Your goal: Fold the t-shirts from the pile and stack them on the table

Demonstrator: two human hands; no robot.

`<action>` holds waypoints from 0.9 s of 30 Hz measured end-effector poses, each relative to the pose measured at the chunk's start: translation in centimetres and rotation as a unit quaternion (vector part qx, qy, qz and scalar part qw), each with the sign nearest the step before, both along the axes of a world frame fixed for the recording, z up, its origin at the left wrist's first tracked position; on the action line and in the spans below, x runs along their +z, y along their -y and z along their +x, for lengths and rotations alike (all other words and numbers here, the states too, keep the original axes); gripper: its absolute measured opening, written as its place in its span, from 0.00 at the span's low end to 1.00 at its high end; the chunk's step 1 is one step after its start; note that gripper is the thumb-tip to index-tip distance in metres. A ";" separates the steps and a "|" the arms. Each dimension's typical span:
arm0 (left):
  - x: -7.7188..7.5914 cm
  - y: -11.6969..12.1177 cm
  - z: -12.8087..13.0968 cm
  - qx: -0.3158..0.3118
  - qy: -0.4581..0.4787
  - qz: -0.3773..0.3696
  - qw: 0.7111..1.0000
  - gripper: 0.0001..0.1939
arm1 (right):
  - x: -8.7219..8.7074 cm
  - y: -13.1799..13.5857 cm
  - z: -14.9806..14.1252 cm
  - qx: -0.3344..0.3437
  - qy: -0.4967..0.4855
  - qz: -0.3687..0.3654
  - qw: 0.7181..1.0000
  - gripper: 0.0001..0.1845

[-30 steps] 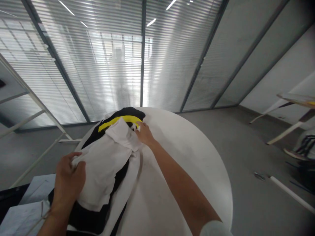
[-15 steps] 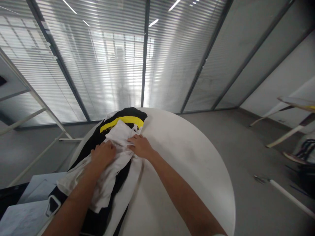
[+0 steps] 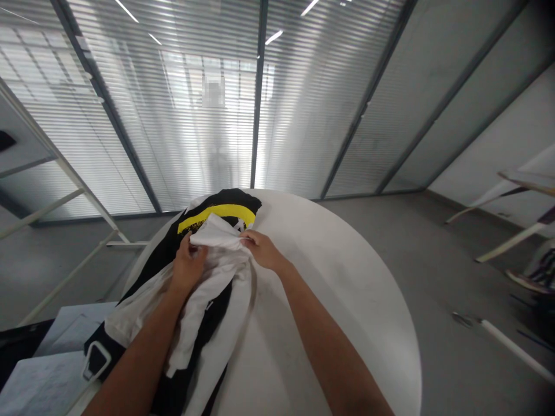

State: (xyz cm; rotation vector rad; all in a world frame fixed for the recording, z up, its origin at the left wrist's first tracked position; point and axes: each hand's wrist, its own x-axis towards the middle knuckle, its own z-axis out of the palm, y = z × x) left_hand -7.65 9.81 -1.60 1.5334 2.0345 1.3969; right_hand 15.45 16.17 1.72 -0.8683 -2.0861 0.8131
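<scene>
A white garment (image 3: 208, 277) lies crumpled on top of a black garment with a yellow stripe (image 3: 217, 211), on a round white table (image 3: 329, 289). My left hand (image 3: 188, 267) is closed on the upper left part of the white garment. My right hand (image 3: 262, 249) pinches its upper right edge. Both hands hold the far end of the white cloth, slightly lifted and stretched between them.
A white metal frame (image 3: 65, 179) stands at the left. Glass walls with blinds (image 3: 260, 104) rise behind the table. White sheets (image 3: 39, 381) lie at the lower left. At the right stand table legs (image 3: 507, 242), with a white rod (image 3: 515, 346) on the grey floor.
My left hand moved from the near left edge of the white garment up to its far end beside my right hand. Both hands now grip and raise that end.
</scene>
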 end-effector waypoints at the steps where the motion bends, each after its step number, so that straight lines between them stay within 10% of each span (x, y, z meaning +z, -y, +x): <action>1: -0.2 -0.1 -0.2 -0.015 0.026 0.013 0.999 0.23 | 0.1 0.0 0.0 0.016 -0.002 -0.004 1.000 0.10; 7: 0.1 0.3 -0.3 -0.015 0.027 0.061 0.998 0.14 | 0.8 0.3 -0.4 -0.101 0.052 0.064 0.992 0.10; 13: 1.4 1.3 0.9 -0.027 0.040 0.081 0.996 0.16 | 1.4 2.4 -2.2 -0.308 0.176 0.229 0.906 0.10; 21: 1.7 1.5 0.5 0.002 0.141 0.087 0.986 0.17 | 0.5 4.4 -4.7 -0.206 0.213 0.288 0.911 0.16; 27: 2.6 2.1 0.9 -0.029 0.197 0.076 0.977 0.21 | 0.4 5.3 -4.9 -0.156 0.215 0.248 0.932 0.42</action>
